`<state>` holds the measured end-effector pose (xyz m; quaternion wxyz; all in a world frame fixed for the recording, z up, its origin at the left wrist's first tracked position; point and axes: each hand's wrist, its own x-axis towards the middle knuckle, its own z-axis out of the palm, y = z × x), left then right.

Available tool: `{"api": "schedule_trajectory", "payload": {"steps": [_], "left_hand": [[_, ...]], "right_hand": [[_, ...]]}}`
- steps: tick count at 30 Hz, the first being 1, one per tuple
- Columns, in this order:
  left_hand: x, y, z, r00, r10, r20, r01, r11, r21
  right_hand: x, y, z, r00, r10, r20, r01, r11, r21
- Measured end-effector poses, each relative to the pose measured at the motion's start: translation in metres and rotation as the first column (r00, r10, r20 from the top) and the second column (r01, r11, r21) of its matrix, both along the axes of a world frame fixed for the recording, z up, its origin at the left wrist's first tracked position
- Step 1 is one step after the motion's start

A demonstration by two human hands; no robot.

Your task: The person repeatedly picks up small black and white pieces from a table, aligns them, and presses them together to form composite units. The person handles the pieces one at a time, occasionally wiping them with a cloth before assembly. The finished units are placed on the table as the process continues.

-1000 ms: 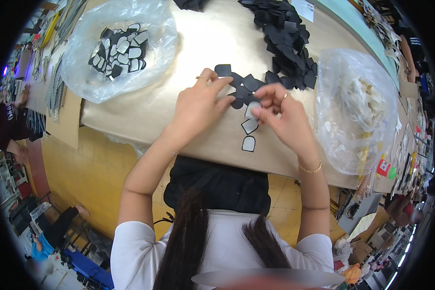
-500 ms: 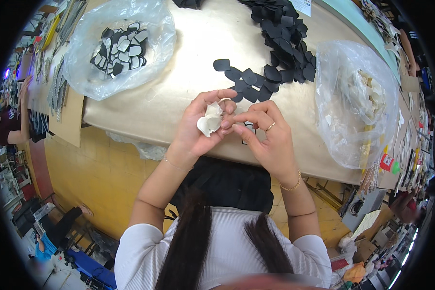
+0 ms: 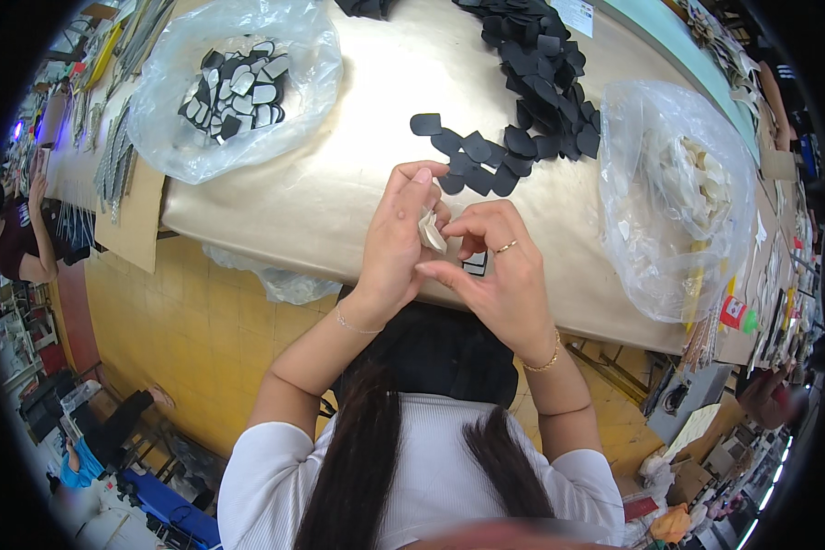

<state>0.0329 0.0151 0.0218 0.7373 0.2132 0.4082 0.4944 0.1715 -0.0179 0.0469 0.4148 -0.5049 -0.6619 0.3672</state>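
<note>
Both hands are up off the table (image 3: 339, 202), close together over its near edge. Left hand (image 3: 396, 240) has its fingers curled, pinching a small white piece (image 3: 431, 234) between thumb and fingertips; right hand (image 3: 497, 268) has thumb and forefinger bent in toward the same piece, near closed, but whether they actually touch it I cannot tell. The piece sits between the two hands, above the edge. Risks as I read it: the grip is fingertip only, so a slip likely drops the piece past the edge onto the lap or floor; a couple of black-and-white pieces (image 3: 474, 265) lie right under the right hand and a lowered wrist could knock them off; the black pieces (image 3: 472, 160) just beyond the fingers lie loose and easy to scatter. Containers: clear bag (image 3: 179, 137) far left, open, holds black pieces with white faces; clear bag (image 3: 651, 257) on the right holds pale cream pieces, bulging near the table's edge, could slump. Big loose black pile (image 3: 541, 73) sits unbagged at the back.
</note>
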Motion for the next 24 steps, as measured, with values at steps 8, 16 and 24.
{"api": "schedule_trajectory", "payload": {"steps": [8, 16, 24], "left_hand": [[-0.002, -0.004, 0.002, 0.998, -0.061, -0.021, 0.062, 0.997, 0.049], [-0.031, -0.008, -0.006, 0.931, -0.34, 0.131, 0.348, 0.936, -0.046], [-0.045, -0.002, -0.012, 0.991, -0.062, -0.116, 0.072, 0.993, 0.091]], "right_hand": [[0.004, 0.001, -0.008, 0.998, -0.062, -0.023, 0.063, 0.998, 0.031], [0.019, 0.0, -0.012, 0.963, -0.099, -0.25, 0.03, 0.964, -0.266], [0.037, -0.002, -0.015, 0.844, -0.357, -0.399, 0.288, 0.931, -0.223]]}}
